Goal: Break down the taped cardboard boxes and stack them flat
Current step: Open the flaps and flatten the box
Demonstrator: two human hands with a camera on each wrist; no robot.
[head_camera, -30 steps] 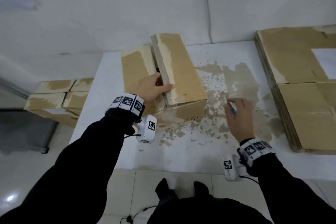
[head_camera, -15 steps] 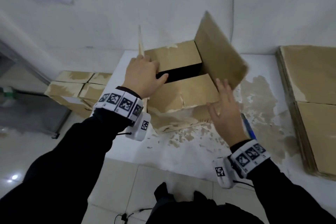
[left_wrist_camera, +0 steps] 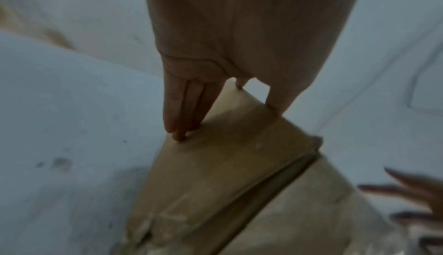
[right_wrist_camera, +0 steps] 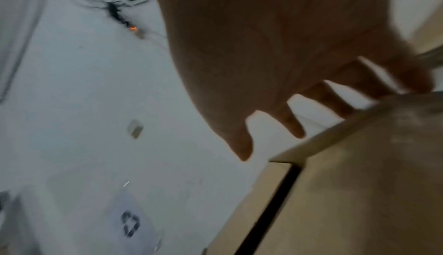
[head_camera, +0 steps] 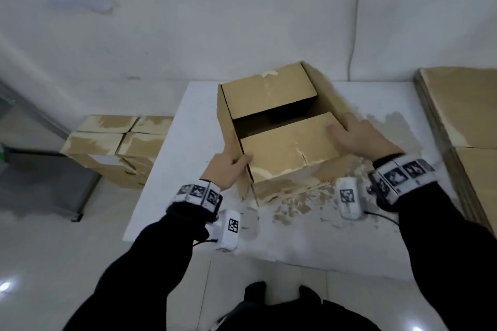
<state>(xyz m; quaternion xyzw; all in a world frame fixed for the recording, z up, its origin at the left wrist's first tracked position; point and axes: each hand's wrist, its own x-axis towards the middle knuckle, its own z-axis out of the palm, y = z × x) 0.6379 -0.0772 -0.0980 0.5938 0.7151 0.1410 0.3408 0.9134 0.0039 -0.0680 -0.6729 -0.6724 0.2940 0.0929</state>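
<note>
open brown cardboard box (head_camera: pixel 279 142): matt kraft board, top layer torn off in pale rough patches
white table top (head_camera: pixel 172 169): matt, stuck all over with ragged brown paper scraps
flat brown cardboard stack (head_camera: pixel 468 105): same dull board, scuffed
pale floor tiles (head_camera: pixel 40 263): smooth, kinda glossy

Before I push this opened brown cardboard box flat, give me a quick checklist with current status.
1. Top flaps of the brown cardboard box free of tape: ok, a dark gap shows between them.
2. Left hand grips the left wall: ok.
3. Right hand flat on the near flap: ok.
4. Bottom seam released: cannot tell, hidden.
5. Flat cardboard stack ready on the right: ok.
6. Box rests on the white table: ok.
</note>
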